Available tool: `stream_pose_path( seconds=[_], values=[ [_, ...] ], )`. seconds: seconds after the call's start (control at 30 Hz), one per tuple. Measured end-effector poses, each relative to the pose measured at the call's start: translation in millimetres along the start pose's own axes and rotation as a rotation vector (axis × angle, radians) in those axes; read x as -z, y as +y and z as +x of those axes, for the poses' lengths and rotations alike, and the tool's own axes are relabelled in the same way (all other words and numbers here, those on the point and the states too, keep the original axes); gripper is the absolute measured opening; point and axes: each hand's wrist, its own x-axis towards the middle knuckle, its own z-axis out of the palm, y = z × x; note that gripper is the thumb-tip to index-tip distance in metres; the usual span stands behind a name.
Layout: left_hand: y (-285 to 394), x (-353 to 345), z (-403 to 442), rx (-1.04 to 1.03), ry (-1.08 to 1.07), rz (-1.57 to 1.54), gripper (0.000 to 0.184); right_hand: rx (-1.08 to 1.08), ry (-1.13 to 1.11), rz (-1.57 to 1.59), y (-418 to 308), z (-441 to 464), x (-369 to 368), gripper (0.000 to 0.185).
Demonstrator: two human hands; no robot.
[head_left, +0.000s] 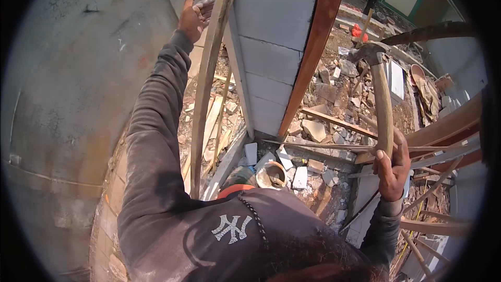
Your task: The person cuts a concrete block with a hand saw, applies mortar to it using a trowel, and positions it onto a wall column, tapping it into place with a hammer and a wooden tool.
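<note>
My right hand point(392, 169) is wrapped round the lower part of the wooden handle of a hammer point(382, 102). The hammer stands nearly upright, its dark metal head at the top. My left arm reaches up and forward. At its end my left hand point(195, 16) is open, thumb and fingers apart, beside the upper part of an upright wooden post point(211, 68). Some fingertips come close to the post; whether they touch it I cannot tell. Just right of the post is a narrow wall of pale blocks point(269, 47).
A reddish wooden frame post point(318, 42) runs along the block wall's right edge. A grey plastered wall point(68, 83) fills the left side. Rubble point(315, 130) and loose timber cover the ground. Below stands a bucket point(271, 175). Wooden beams point(443, 125) cross at the right.
</note>
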Motion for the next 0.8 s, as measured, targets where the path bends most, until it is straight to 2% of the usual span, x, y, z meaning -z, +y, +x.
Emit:
stream_pose_path(
  seconds=[0.07, 0.13, 0.27, 0.3, 0.33, 0.37, 0.47, 0.5, 0.53, 0.6, 0.63, 0.73, 0.8],
  values=[
    [-21, 6, 19, 0.021, -0.074, -0.075, 0.080, 0.065, 0.056, -0.043, -24, 4, -26, 0.062],
    [-38, -8, 9, -0.206, 0.056, -0.042, 0.065, 0.042, 0.100, -0.055, -51, 12, -50, 0.065],
    [-69, 1, 9, -0.198, -0.062, 0.004, 0.051, 0.070, 0.156, -0.186, -100, 34, -88, 0.068],
    [-79, 2, 8, -0.376, -0.026, 0.276, 0.048, 0.095, 0.160, -0.233, -112, 41, -96, 0.067],
    [-86, 4, 9, -0.408, -0.022, 0.358, 0.046, 0.122, 0.161, -0.281, -125, 48, -104, 0.065],
    [-85, 0, 4, -0.441, -0.017, 0.439, 0.044, 0.037, 0.166, -0.307, -142, 52, -111, 0.065],
    [-86, -9, -5, -0.289, -0.069, 0.213, 0.043, 0.011, 0.153, -0.500, -180, 79, -125, 0.063],
    [-85, -10, -8, -0.378, -0.077, 0.266, 0.042, -0.030, 0.140, -0.536, -193, 87, -129, 0.062],
    [-93, -9, -5, -0.369, -0.093, 0.237, 0.042, -0.071, 0.124, -0.574, -206, 95, -134, 0.061],
    [-110, -7, -3, -0.339, -0.074, 0.088, 0.042, 0.226, 0.071, -0.753, -208, 117, -137, 0.058],
    [-115, -9, -3, -0.402, -0.025, 0.095, 0.042, 0.399, 0.053, -0.833, -207, 129, -138, 0.057],
    [-115, -10, -4, -0.373, 0.003, 0.136, 0.041, 0.369, -0.034, -0.984, -220, 146, -144, 0.057],
    [-110, -9, -8, -0.400, -0.045, 0.184, 0.040, 0.247, -0.023, -1.076, -225, 147, -145, 0.056]
  ],
)
